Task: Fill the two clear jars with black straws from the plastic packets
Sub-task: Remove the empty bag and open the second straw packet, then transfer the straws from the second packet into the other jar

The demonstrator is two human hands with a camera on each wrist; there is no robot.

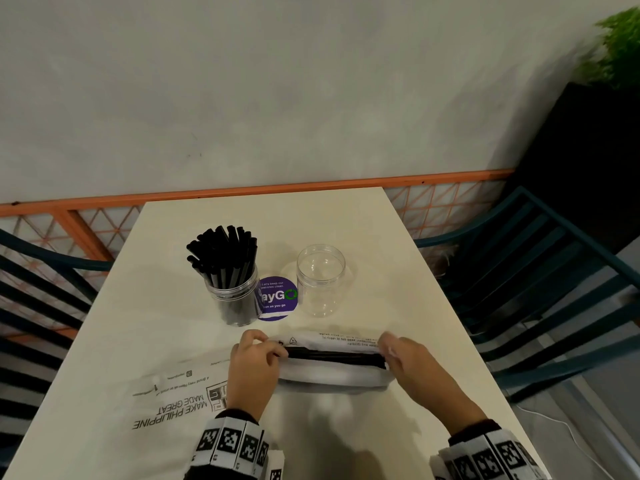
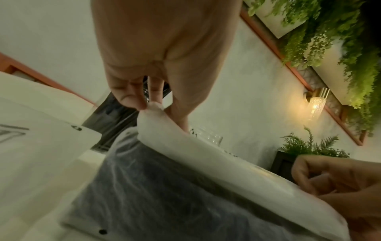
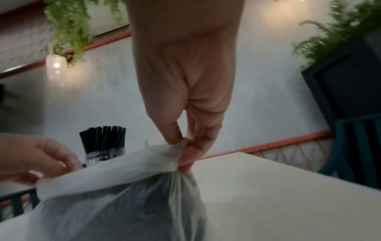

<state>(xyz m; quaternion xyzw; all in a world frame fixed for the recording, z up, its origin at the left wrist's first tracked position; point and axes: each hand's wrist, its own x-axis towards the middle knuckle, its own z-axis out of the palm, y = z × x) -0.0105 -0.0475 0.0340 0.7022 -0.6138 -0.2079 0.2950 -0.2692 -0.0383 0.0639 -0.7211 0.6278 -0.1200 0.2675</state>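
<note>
Packet [image 1: 332, 362]: lies near edge of table [image 1: 398, 271], straws inside, stretched between both hands.
Left hand [image 1: 254, 370]: pinches its left end.
Right hand [image 1: 412, 365]: pinches its right end.

Both hands [image 1: 254, 370] [image 1: 414, 363] in pinch
</note>
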